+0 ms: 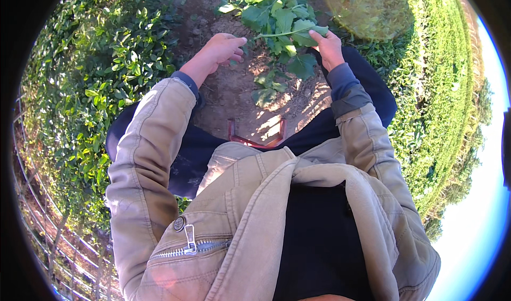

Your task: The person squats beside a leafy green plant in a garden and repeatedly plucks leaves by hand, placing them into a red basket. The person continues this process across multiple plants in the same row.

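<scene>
A green leafy plant (pixel 266 14) with broad, lobed leaves grows from the soil ahead of me. My right hand (pixel 328 48) pinches the outer end of one large leaf (pixel 304 34) between thumb and fingers. The pale stalk (pixel 274 35) of that leaf points left toward my left hand (pixel 226 51). That hand is open, its fingers apart, a short gap from the stalk's end, with nothing seen in it. Lower leaves (pixel 266 91) droop close to the ground between my knees.
Dense leafy bushes (pixel 128 67) line my left side, and a hedge (pixel 442 88) runs along my right. A red frame (pixel 255 142) shows low between my legs. Brown soil (pixel 218 115) lies under the plant. Curved pale rails (pixel 58 253) stand at the lower left.
</scene>
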### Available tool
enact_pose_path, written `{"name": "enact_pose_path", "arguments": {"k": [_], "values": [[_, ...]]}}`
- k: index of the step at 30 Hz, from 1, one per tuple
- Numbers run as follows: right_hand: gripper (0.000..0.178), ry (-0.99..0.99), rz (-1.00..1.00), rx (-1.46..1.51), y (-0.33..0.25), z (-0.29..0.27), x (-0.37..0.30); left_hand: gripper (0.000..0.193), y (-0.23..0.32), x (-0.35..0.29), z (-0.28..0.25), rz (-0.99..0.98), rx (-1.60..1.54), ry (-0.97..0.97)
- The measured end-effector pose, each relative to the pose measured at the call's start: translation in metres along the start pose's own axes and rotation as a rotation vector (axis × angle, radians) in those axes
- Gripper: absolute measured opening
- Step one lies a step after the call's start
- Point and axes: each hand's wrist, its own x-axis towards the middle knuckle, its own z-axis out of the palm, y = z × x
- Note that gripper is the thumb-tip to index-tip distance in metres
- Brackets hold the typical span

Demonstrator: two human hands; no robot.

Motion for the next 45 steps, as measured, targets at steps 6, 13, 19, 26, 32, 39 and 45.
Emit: {"name": "enact_pose_path", "arguments": {"k": [6, 13, 19, 26, 32, 39, 45], "values": [[0.024, -0.095, -0.004, 0.042, 0.0, -0.001, 0.004, 0.063, -0.009, 0.009, -0.003, 0.059, -0.06, 0.077], [0.037, -0.776, -0.224, -0.133, -0.035, 0.067, -0.049, 0.096, 0.018, 0.001, 0.007, -0.011, -0.427, 0.043], [0.068, -0.322, -0.218, -0.422, -0.007, -0.025, -0.002, 0.104, 0.012, 0.005, 0.002, 0.049, 0.12, 0.212], [0.096, -0.267, 0.174, -0.396, 0.114, -0.078, 0.004, 0.082, 0.019, 0.016, 0.033, 0.583, 0.935, 0.538], [0.036, -0.424, 0.428, -0.281, 0.11, -0.072, -0.01, 0.068, 0.034, 0.007, 0.071, 0.831, 0.976, 0.257], [0.034, -0.492, 0.444, 0.047, 0.043, -0.017, -0.018, 0.084, 0.033, 0.006, 0.109, 0.662, 1.094, 0.151], [0.024, -0.443, 0.387, 0.124, 0.024, 0.029, 0.0, 0.087, 0.051, 0.023, 0.103, 0.476, 1.2, 0.207]]}}
